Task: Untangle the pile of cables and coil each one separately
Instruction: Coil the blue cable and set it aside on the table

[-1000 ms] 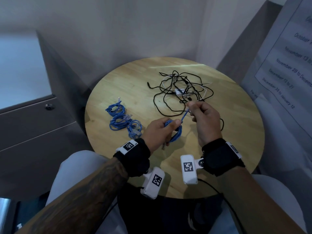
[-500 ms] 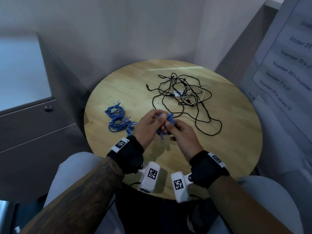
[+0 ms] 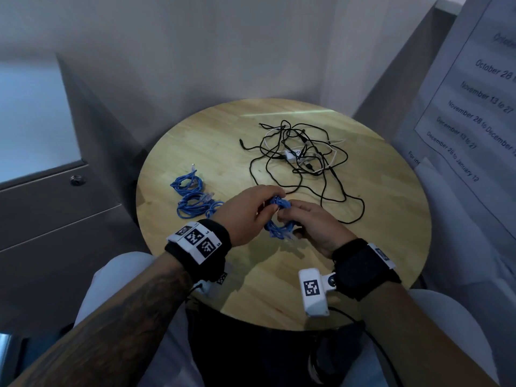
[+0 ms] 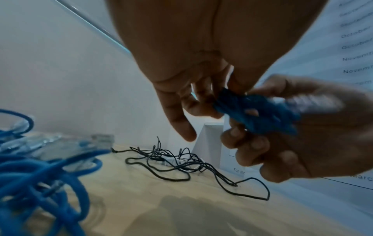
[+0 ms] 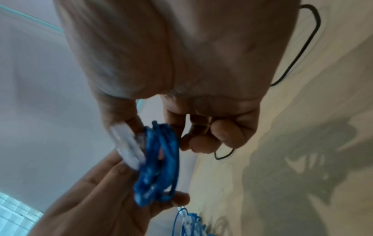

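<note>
A second ago the right hand point(image 3: 315, 227) drew a straight blue tail away from the left hand point(image 3: 245, 216); now both hands' fingers are curled round the blue network cable point(image 3: 279, 219), wound into a coil above the table's near edge, with its clear plug point(image 5: 129, 148) being tucked in. The black and white tangle point(image 3: 301, 160) toward the far edge remains

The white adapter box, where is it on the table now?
In the head view the white adapter box lies on the far right part of the round table, inside the tangle of black cables, beyond both hands.
</note>
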Demonstrator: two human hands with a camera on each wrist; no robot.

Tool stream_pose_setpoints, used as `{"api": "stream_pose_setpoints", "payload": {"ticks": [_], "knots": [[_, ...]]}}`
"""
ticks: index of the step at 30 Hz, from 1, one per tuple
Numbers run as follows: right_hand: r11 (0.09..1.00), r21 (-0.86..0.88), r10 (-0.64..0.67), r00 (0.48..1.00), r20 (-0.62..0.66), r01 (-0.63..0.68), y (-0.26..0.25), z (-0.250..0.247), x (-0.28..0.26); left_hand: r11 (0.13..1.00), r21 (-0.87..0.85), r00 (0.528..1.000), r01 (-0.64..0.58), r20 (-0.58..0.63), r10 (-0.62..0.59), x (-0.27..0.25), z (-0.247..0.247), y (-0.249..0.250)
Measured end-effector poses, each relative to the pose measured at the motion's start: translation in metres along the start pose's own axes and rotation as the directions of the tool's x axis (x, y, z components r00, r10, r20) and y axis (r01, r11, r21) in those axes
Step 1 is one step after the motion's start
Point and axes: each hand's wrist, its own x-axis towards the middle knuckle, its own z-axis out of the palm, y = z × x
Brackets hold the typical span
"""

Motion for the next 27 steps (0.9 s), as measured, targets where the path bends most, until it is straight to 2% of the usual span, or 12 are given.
{"api": "stream_pose_setpoints", "payload": {"ticks": [2,5,7,10,13,15,17,19,21,22,24,27], "knots": [[1.000,-0.014,-0.008,1.000,0.003,0.008,-0.002,0.000,-0.001,1.000,0.020,0.999,0.014,-0.052,-0.013,0.000,0.003,0.002],[0.993,-0.097,-0.070,0.996,-0.060,0.064,-0.003,0.000,-0.002,1.000,-0.004,0.992,0.028,-0.123,-0.029,0.000,0.006,0.001],[0.993,-0.076,-0.101,0.990,-0.103,0.093,0.000,0.001,-0.001,0.993,-0.076,0.990,0.096,-0.099,-0.103,0.001,0.006,-0.002],[0.994,0.037,-0.099,0.981,-0.169,0.106,0.005,0.003,0.001,0.955,-0.181,0.972,0.233,0.010,-0.235,0.000,0.006,-0.011],[0.976,0.141,-0.144,0.976,-0.165,0.168,0.003,0.003,0.001,0.911,-0.299,0.956,0.283,0.013,-0.292,-0.001,0.005,-0.015],[0.966,0.173,-0.166,0.975,-0.147,0.191,0.000,0.004,0.001,0.842,-0.452,0.946,0.296,0.014,-0.325,-0.001,0.002,-0.012],[0.961,0.190,-0.175,0.975,-0.134,0.199,0.000,0.004,0.002,0.725,-0.606,0.935,0.327,0.095,-0.343,-0.002,-0.001,-0.010],[0.966,0.160,-0.188,0.976,-0.112,0.205,0.002,0.003,0.003,0.626,-0.686,0.922,0.371,0.190,-0.337,-0.004,-0.002,-0.006],[0.974,0.085,-0.199,0.972,-0.124,0.210,0.001,0.001,0.001,0.585,-0.710,0.913,0.392,0.223,-0.341,-0.004,-0.002,-0.006],[0.976,0.050,-0.202,0.969,-0.140,0.211,-0.002,0.000,-0.001,0.604,-0.694,0.913,0.392,0.211,-0.350,-0.004,-0.003,-0.006],[0.979,-0.022,-0.203,0.967,-0.154,0.202,-0.005,-0.001,-0.005,0.707,-0.600,0.921,0.375,0.152,-0.360,-0.004,-0.002,-0.009],[0.967,-0.162,-0.215,0.971,-0.107,0.196,-0.002,0.000,-0.008,0.821,-0.457,0.933,0.344,0.066,-0.354,-0.004,0.001,-0.012]]}}
